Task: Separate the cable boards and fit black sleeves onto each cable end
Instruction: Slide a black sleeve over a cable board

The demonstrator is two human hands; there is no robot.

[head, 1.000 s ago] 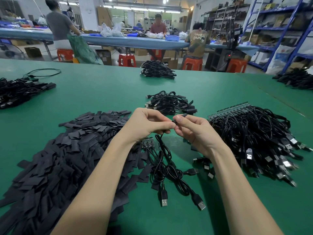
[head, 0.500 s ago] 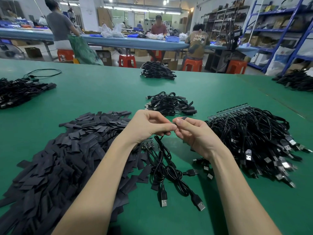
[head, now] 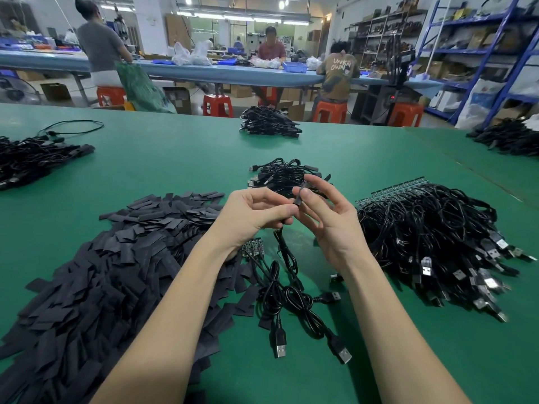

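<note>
My left hand grips a black cable that hangs down to the green table. My right hand pinches a black sleeve between thumb and fingers at the cable's upper end. A small strip of green boards with cables attached lies under my left wrist. Loose black sleeves form a big heap at the left. Several loose cables with USB plugs lie in front of me.
A large heap of cables on joined boards lies at the right. A smaller bundle of sleeved cables sits behind my hands. More cable piles rest at the far middle, far left and far right. People sit at a blue table behind.
Both hands have risen slightly. The right hand's fingers have spread, and the black sleeve now stands up in view at the cable end.
</note>
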